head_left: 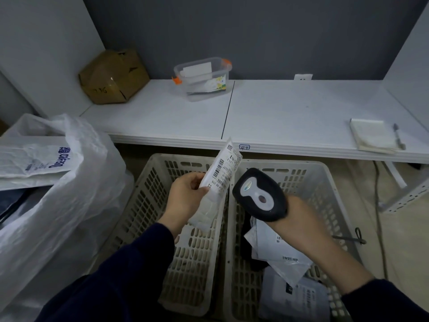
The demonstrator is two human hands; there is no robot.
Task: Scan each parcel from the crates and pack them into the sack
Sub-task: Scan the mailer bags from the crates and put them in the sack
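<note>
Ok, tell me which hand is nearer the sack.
Left. The left hand, holding a parcel, is just right of the sack; the right hand is farther right.

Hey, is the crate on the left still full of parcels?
No, the left crate shows only its bare slotted floor, while the remaining parcels lie in the right crate.

A single head-worn wide-angle view looks forward and steeply down from above the person's own arms. The left hand (185,196) and right hand (299,214) sit close, low in the centre; beyond them lies the table (290,112), beneath them two crates (148,198).
</note>
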